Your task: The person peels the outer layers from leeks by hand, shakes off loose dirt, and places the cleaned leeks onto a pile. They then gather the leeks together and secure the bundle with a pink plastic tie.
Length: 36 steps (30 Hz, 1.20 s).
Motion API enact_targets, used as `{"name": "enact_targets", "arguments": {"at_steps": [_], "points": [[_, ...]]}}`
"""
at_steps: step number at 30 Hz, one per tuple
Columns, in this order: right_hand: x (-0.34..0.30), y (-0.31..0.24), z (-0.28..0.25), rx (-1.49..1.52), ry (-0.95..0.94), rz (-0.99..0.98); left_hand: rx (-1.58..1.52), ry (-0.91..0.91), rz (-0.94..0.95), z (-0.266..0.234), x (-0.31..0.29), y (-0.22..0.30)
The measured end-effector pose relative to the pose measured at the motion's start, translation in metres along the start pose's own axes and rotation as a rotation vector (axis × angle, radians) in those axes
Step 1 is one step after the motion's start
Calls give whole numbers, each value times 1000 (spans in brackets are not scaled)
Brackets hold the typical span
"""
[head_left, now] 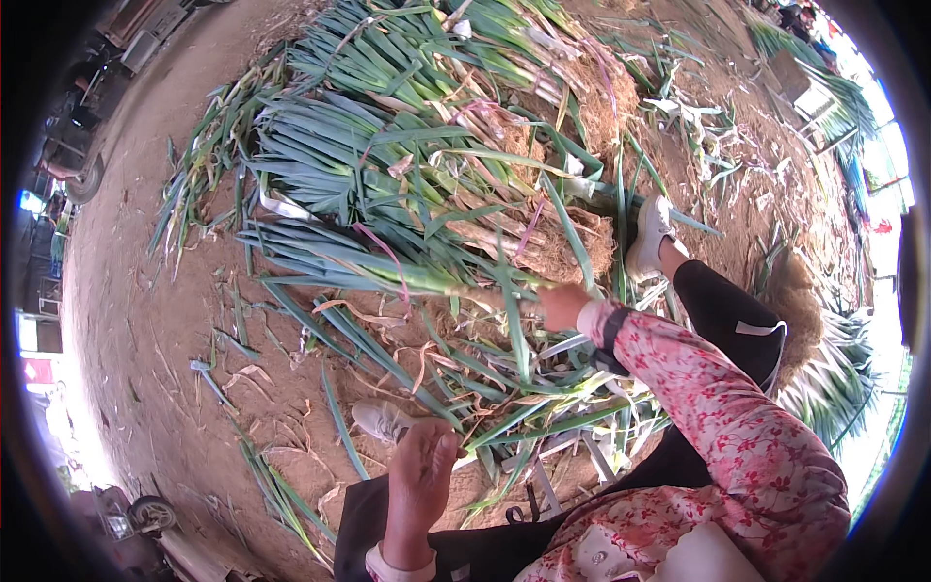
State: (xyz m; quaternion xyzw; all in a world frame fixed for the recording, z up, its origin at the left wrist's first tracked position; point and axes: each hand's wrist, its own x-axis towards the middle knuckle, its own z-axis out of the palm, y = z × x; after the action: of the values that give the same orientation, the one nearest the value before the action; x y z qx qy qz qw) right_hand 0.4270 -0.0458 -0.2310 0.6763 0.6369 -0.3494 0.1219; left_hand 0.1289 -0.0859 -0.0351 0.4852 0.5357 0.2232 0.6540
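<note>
A brown dirt floor [116, 320] carries everything, and across its upper middle lie heaped bundles of leeks [330, 160], their green leaves pointing left and their shaggy roots [567, 254] right. Loose leek leaves [388, 360] and papery dry peelings [254, 373] litter the soil below the heap, where one pale shoe [383, 420] rests among them. Near the right edge lies another leek bundle [834, 378], its brown roots toward the middle.

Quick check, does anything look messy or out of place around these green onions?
Yes: loose leaves lie scattered over the dirt ground, some right by the left shoe. They look untidy because the nearby green onion bundles lie together, their roots toward the right.
</note>
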Motion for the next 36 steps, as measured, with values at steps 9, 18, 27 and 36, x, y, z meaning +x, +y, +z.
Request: {"name": "enact_targets", "arguments": {"at_steps": [9, 18, 27, 36], "points": [[-194, -60, -35, 384, 77, -348, 207, -78, -19, 16, 20, -63], [-349, -35, -85, 291, 28, -141, -1172, -59, -45, 132, 19, -68], [-404, -8, -50, 517, 173, -113, -1356, -108, -61, 188, -4, -60], [-317, -25, -37, 236, 548, -174, -177, -1346, -159, 223, -31, -92]]}}
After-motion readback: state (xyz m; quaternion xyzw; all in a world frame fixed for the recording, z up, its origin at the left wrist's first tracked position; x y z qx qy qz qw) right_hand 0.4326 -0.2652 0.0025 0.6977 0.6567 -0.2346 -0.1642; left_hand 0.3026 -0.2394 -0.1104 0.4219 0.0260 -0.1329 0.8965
